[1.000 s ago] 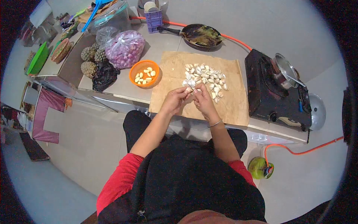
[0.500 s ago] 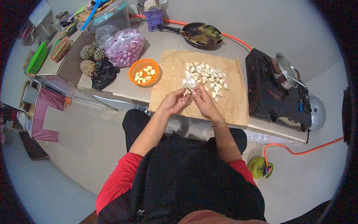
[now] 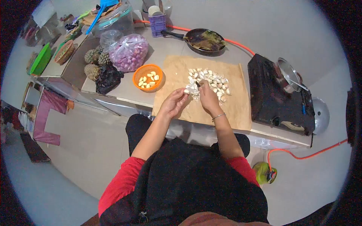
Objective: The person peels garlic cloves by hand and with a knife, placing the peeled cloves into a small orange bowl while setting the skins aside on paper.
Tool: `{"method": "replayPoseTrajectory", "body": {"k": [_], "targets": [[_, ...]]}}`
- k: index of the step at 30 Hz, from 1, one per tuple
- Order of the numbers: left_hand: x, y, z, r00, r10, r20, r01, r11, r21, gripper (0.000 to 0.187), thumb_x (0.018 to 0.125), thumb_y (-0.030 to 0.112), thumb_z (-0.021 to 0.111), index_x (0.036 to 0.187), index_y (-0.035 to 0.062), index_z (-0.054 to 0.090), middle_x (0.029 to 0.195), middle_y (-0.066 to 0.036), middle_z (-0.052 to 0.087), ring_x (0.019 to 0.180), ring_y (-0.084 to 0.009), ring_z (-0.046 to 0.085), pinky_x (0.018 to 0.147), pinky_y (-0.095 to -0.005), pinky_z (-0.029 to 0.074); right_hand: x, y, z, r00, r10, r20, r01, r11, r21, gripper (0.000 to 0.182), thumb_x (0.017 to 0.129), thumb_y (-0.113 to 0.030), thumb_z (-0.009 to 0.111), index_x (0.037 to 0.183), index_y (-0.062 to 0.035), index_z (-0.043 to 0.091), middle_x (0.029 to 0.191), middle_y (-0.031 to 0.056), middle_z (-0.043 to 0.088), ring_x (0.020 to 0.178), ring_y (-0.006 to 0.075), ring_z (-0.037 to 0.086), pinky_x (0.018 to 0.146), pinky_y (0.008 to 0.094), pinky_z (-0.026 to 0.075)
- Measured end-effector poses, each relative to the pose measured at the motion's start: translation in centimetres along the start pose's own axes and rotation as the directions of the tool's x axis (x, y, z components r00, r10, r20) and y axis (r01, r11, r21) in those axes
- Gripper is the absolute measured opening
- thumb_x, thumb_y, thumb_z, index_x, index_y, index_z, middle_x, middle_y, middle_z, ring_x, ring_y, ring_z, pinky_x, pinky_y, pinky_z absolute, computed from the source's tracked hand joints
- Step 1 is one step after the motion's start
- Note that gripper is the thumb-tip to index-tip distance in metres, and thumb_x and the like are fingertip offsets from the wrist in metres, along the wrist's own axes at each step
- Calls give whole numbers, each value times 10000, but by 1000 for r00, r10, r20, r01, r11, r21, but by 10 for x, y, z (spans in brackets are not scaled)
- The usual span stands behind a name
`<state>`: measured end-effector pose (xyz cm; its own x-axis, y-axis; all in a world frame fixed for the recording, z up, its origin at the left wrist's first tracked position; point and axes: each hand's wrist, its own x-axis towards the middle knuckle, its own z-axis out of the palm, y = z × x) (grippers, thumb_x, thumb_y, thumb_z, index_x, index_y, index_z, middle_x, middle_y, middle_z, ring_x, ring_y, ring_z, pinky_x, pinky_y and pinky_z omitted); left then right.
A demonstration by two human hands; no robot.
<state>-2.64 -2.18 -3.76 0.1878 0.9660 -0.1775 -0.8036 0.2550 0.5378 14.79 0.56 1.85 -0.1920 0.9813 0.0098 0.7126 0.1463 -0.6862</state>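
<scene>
My left hand (image 3: 174, 104) pinches a pale garlic clove (image 3: 186, 91) between thumb and fingertips, over the brown paper (image 3: 235, 116). To its right, my right hand (image 3: 208, 97) is closed on a small knife (image 3: 198, 84); only a dark bit of it shows, and the rest is hidden by the fingers. Loose garlic cloves (image 3: 218, 80) in their skins lie spread just beyond my right hand. White peelings (image 3: 191, 81) are heaped between the two hands. Several peeled cloves sit in an orange plastic basket (image 3: 135, 83), left of the paper.
A bag of shallots (image 3: 129, 52), a black plastic bag (image 3: 107, 80) and pineapples (image 3: 91, 71) stand at the left. Behind the paper is a frying pan (image 3: 205, 40). On the right, a black gas stove (image 3: 271, 101) carries a pot (image 3: 288, 73). An orange hose (image 3: 241, 44) runs along the wall.
My hands were together at the clove and have moved apart. My right hand has shifted forward and right towards the peelings. The view has tilted slightly, so things sit a little lower.
</scene>
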Motion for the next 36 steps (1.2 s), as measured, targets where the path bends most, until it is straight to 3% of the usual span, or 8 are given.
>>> {"method": "replayPoseTrajectory", "body": {"k": [1,4,7,15,20,25,32,36], "targets": [[1,1,-3,1000,2,8,-1,1000,-24,244,905,78,535,1118,-41,530,1083,-146,572,1057,-222,565,920,-245,491,4,13,13,987,-110,-116,122,987,107,277,947,-210,407,1199,-97,391,913,199,609,802,335,607,669,421,469],[1,4,-3,1000,-2,31,4,998,-65,244,910,77,526,1118,-49,528,1080,-148,574,1058,-233,569,929,-252,492,-12,11,5,959,-36,282,-176,703,689,285,950,-204,425,1224,-127,399,919,88,569,690,153,503,582,267,421],[-1,3,1,999,-10,36,13,997,-82,264,911,83,528,1137,-51,524,1097,-144,573,1050,-221,572,927,-254,492,-36,-6,12,942,-190,276,-99,629,771,288,979,-236,392,1261,-182,408,654,-69,299,547,18,254,457,153,212],[-8,-2,8,998,-64,-28,62,996,-60,300,919,97,519,1182,-48,521,1112,-133,578,1010,-161,593,862,-213,519,-38,7,29,973,-216,76,94,681,727,278,984,-195,375,1226,-133,497,664,-63,337,541,17,283,454,161,233],[-9,2,8,992,-127,-20,123,985,-121,236,915,58,521,1116,-64,543,1067,-134,592,987,-184,609,860,-235,531,-41,1,19,984,-111,136,-11,736,677,294,980,-220,361,1189,-113,537,1032,30,602,766,135,521,736,278,448],[-9,3,10,991,-127,-41,126,992,-26,257,919,59,515,1138,-75,527,1057,-135,599,994,-190,608,850,-230,532,-35,2,19,972,-179,-153,193,978,80,305,969,-228,352,1222,-154,507,1077,135,630,921,342,622,803,419,475],[-14,6,14,999,-48,-7,49,981,186,324,930,45,485,1224,-90,464,1151,-153,561,1045,-187,584,897,-230,499,-15,19,8,1000,-7,3,7,1000,21,310,960,-222,358,1253,-165,442,1046,221,607,973,395,588,797,472,452],[-9,2,11,1000,-16,20,14,995,98,313,943,55,462,1223,-87,468,1156,-140,554,1075,-183,566,916,-224,483,-16,30,22,995,-66,80,24,898,439,293,960,-218,389,1241,-154,440,894,110,566,777,245,556,685,361,447]]}}
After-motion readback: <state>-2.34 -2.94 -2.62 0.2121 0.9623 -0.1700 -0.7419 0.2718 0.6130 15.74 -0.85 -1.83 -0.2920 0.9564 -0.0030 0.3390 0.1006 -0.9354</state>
